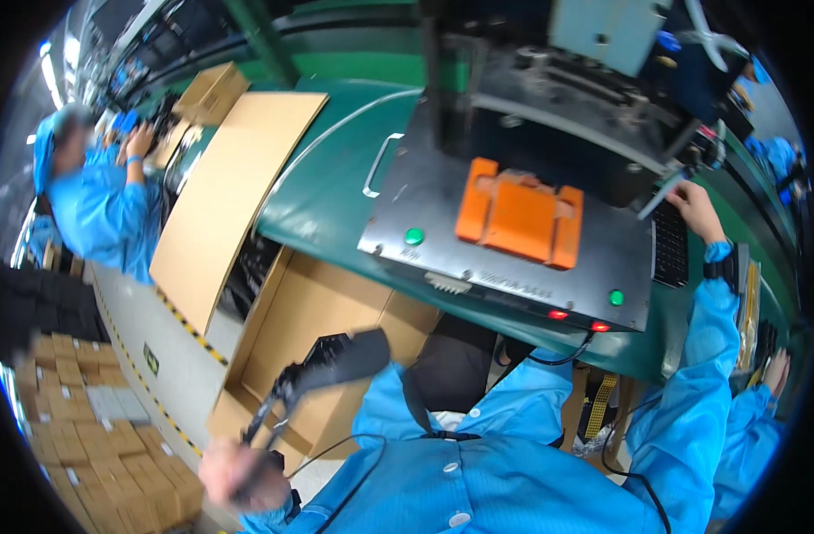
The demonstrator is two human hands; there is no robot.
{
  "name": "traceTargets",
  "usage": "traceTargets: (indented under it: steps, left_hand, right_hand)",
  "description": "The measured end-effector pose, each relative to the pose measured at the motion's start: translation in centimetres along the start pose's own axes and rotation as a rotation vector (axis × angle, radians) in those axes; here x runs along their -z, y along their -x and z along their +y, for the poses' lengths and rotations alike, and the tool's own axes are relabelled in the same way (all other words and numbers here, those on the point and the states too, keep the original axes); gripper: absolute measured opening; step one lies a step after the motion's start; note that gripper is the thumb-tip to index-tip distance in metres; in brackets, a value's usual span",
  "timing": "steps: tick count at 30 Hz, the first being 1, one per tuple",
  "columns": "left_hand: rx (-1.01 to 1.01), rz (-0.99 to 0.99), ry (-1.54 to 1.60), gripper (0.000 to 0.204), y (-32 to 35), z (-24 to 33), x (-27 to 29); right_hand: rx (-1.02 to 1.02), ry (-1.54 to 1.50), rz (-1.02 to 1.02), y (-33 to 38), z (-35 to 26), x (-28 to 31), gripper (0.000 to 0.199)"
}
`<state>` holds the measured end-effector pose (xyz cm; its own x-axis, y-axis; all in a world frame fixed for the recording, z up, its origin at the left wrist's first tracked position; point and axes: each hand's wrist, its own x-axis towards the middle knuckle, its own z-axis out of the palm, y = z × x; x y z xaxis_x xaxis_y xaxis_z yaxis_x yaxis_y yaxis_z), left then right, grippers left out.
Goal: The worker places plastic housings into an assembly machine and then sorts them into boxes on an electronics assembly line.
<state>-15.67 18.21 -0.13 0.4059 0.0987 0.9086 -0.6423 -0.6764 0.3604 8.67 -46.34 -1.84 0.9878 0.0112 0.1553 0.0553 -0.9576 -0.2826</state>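
My left hand (238, 472), blurred, is closed around one end of a long black plastic part (322, 369) with a flat, rounded pad at its far end. The part is tilted up over an opened cardboard box (314, 303), and motion smears its details. My right hand (699, 212) is at the right side of the bench machine (514, 267), fingers bent beside a light grey rod (660, 197). What its fingertips hold, if anything, is hidden. An orange two-part fixture block (520, 214) is on the machine's dark top plate, below the press head (594, 84).
Green buttons (413, 237) and red lights (600, 327) are on the machine. A black keyboard (670, 245) lies to its right on the green bench (327, 205). A cardboard sheet (238, 178) leans at left. Co-workers (100, 209) stand nearby; stacked cartons (113, 445) fill the lower left.
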Motion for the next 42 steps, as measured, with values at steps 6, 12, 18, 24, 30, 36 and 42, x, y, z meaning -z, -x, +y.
traceTargets:
  steps: [6, 12, 18, 24, 30, 36, 42]
  left_hand:
    - [1.149, 0.034, 0.053, 0.018, 11.3, -10.5, 2.1]
    - [1.517, -0.052, 0.536, 0.017, 18.1, -26.3, -2.3]
    - [1.664, -0.321, 0.793, 0.016, 20.9, -35.1, -15.1]
    - [1.063, -0.434, -0.106, 0.071, 20.0, -29.1, -21.5]
    - [0.725, -0.976, -0.115, 0.031, 20.7, -22.3, -19.6]
    - [1.015, -0.990, 0.037, 0.041, 21.9, -24.4, -20.5]
    - [0.732, -0.963, -0.227, 0.049, 20.9, -19.7, -19.6]
  right_hand:
    - [-0.045, -0.432, 0.199, 3.2, 4.1, -1.0, 0.012]
    - [-0.229, -0.516, 0.417, 14.0, 0.9, -0.6, 0.021]
    - [-0.490, -0.494, 0.475, 27.1, 2.5, 0.8, 0.020]
    - [-0.777, -0.678, 0.665, 35.9, -0.3, 1.8, 0.022]
    - [-0.749, -0.586, 0.660, 33.2, 3.4, 0.2, 0.021]
    - [-0.471, 0.143, 0.649, 27.8, 9.9, 0.3, 0.010]
    - [-0.439, 0.061, 0.510, 26.1, 4.4, -1.2, 0.007]
